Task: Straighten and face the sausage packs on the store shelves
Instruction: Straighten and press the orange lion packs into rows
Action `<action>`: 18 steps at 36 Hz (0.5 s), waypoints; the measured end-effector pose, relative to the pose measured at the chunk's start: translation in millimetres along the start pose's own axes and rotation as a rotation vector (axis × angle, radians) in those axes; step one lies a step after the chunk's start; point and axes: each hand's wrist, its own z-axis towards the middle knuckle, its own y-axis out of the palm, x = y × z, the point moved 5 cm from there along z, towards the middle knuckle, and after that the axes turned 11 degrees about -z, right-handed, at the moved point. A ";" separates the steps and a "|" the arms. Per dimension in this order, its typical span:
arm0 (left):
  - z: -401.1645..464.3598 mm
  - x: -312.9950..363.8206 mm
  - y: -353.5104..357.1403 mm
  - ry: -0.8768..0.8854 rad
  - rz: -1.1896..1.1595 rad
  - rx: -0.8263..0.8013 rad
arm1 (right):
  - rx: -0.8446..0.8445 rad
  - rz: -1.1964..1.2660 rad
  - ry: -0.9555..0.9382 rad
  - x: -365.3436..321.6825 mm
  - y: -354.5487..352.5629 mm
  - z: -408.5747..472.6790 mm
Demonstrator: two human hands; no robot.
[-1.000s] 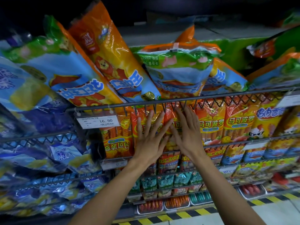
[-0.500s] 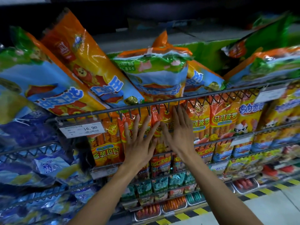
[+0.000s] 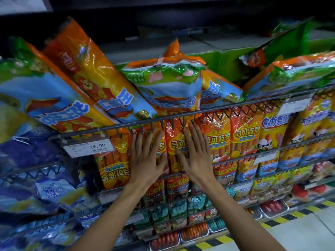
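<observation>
A row of orange sausage packs point(image 3: 244, 134) stands upright on the second wire shelf. My left hand point(image 3: 146, 160) lies flat with straight fingers on the packs left of centre. My right hand point(image 3: 196, 154) presses flat on the neighbouring orange pack point(image 3: 175, 142). One pack point(image 3: 114, 171) at the row's left end stands upside down. Above, large orange and blue sausage bags point(image 3: 101, 82) lean at angles over the top shelf rail point(image 3: 181, 116), and a green-topped bag point(image 3: 166, 84) lies between them.
A price tag reading 16.90 point(image 3: 88, 147) hangs from the rail at left. Blue packs point(image 3: 27, 153) fill the left shelves. Lower shelves hold small teal packs point(image 3: 177, 209) and trays of sausages point(image 3: 194, 230). A yellow-black striped edge point(image 3: 224, 240) borders the floor.
Both hands slid slightly up the packs and lie closer to the rail. The view tilted, so the shelves sit lower and more to the left in frame.
</observation>
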 end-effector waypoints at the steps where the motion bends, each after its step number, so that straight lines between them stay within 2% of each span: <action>1: 1.5 -1.1 0.2 -0.010 -0.001 -0.006 | -0.001 0.003 0.002 -0.2 0.4 0.3; 6: 3.8 -6.0 0.1 -0.035 -0.038 -0.049 | -0.004 0.033 0.015 -1.6 -0.8 -0.4; 10: -2.9 -8.2 -10.9 0.011 -0.142 -0.060 | 0.007 0.115 0.058 -5.5 -6.2 -1.5; 14: -27.3 -14.4 -39.1 0.078 -0.279 0.108 | 0.036 0.236 0.085 -20.5 -10.1 -9.2; 18: -72.2 -45.3 -61.7 -0.075 -0.352 0.323 | -0.017 0.445 -0.027 -60.2 -14.2 -26.2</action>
